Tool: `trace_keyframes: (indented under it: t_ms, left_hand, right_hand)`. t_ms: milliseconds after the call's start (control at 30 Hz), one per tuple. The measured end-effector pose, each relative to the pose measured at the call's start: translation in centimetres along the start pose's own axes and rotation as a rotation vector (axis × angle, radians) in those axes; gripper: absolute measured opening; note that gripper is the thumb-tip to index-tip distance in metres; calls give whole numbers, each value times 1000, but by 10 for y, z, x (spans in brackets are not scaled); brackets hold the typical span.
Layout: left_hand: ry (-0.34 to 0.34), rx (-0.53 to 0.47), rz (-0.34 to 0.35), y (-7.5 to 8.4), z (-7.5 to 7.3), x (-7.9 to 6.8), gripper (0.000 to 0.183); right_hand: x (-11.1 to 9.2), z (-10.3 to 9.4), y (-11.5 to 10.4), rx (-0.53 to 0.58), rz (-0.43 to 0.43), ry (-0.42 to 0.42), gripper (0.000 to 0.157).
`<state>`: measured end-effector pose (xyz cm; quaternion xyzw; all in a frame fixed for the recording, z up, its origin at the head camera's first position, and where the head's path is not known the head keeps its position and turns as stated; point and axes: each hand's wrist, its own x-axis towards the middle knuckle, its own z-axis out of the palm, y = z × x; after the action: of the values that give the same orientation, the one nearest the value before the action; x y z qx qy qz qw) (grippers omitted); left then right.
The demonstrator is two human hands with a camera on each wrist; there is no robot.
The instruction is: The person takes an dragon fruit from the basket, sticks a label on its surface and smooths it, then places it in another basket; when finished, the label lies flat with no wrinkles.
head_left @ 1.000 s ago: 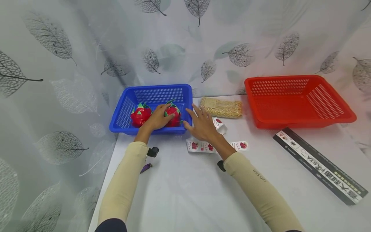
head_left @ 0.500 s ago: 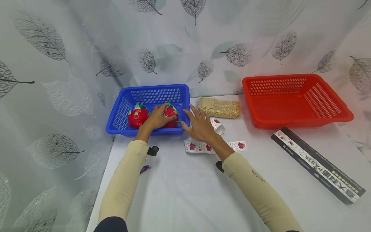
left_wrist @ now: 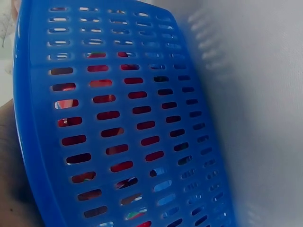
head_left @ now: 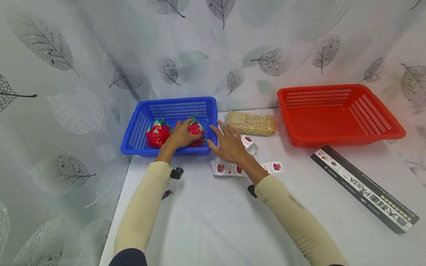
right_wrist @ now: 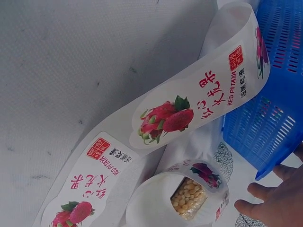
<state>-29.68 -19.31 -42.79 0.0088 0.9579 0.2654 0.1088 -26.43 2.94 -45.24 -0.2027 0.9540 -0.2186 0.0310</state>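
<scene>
The blue basket (head_left: 178, 109) is positioned at the far left of the white table (head_left: 213, 225), near the leaf-patterned curtain (head_left: 196, 40). Two red dragon fruits with green tips are contained in it: the left dragon fruit (head_left: 158, 134) and the right dragon fruit (head_left: 196, 129). The right dragon fruit is gripped by the left hand (head_left: 181, 135), which is reached over the near rim; the thumb is placed across the near side of the fruit and the fingers are set at its upper left. In the left wrist view, red patches are seen through the slots of the basket wall, and the grip is hidden.

The right hand (head_left: 229, 145) is held with its fingers spread beside the right wall of the blue basket; whether the rim is touched cannot be told. Below this hand, a label strip (right_wrist: 165, 118) printed "RED PITAYA" is laid across the table, and one part of it is curled into a loop.

A clear bag of yellow grains (head_left: 256, 124) is placed to the right of the blue basket, at the far side. The red basket (head_left: 319, 122) is located farther right. A pasta box (head_left: 364, 188) is laid diagonally on its near side. A small purple object (head_left: 166, 194) is partly covered by the left sleeve (head_left: 141, 208).
</scene>
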Motion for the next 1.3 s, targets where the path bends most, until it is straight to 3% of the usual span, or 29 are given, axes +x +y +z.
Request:
trace_keyframes:
  t_ms: [767, 1033, 1300]
  left_hand:
    - [94, 3, 7, -3, 5, -1, 93]
    - [118, -9, 23, 0, -10, -6, 92]
    - [141, -21, 40, 7, -30, -19, 93]
  right_hand:
    - [-1, 1, 2, 6, -5, 4, 72]
    - [-1, 1, 1, 4, -9, 4, 73]
    - [0, 0, 1, 4, 0, -8, 73]
